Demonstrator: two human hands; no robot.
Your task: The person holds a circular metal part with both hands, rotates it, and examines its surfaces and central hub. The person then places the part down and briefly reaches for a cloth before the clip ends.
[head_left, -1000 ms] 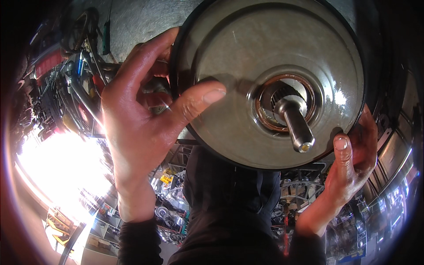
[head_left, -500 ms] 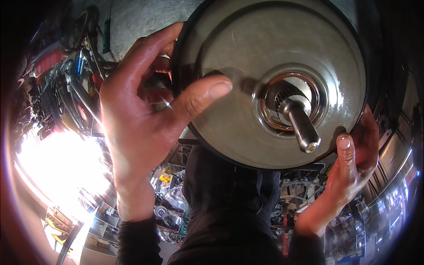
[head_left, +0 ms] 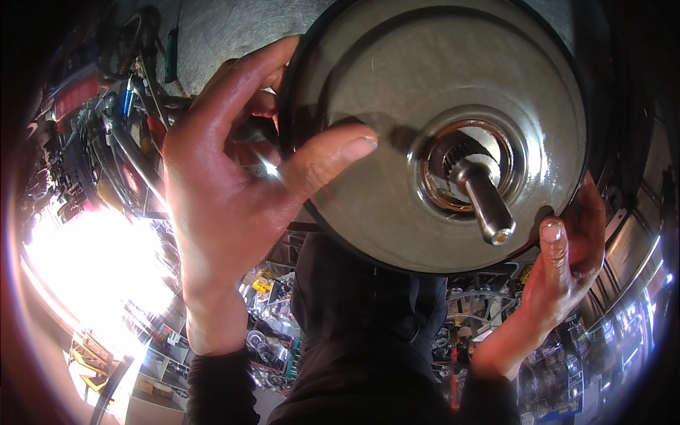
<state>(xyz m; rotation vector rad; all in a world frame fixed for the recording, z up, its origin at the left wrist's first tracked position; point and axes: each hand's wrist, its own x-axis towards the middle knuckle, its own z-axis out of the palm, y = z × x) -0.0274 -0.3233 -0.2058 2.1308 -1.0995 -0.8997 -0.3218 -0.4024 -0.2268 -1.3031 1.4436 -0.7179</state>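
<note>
A large round metal drum point(head_left: 397, 78) with a dark rim fills the upper middle of the head view, its greyish face turned toward me. From its recessed hub, ringed in brownish metal, a splined steel shaft point(head_left: 489, 202) sticks out toward me. My left hand point(head_left: 227, 170) holds the drum's left edge, thumb laid on the face and the other fingers curled behind the rim, partly hidden. At the lower right edge, my right hand point(head_left: 567, 262) grips the rim with its thumb in front; its fingers go out of sight behind. Both hands look wet or oily.
Behind the drum lies a grey metal surface point(head_left: 219, 32). Pliers and other hand tools point(head_left: 124, 134) crowd the left, near a green-handled tool point(head_left: 171, 57). Strong glare point(head_left: 99, 262) washes out the lower left. Cluttered shelves with small parts point(head_left: 269, 347) stand lower down.
The drum and my left hand have shifted very slightly to the right. My right hand keeps the same hold on the rim.
</note>
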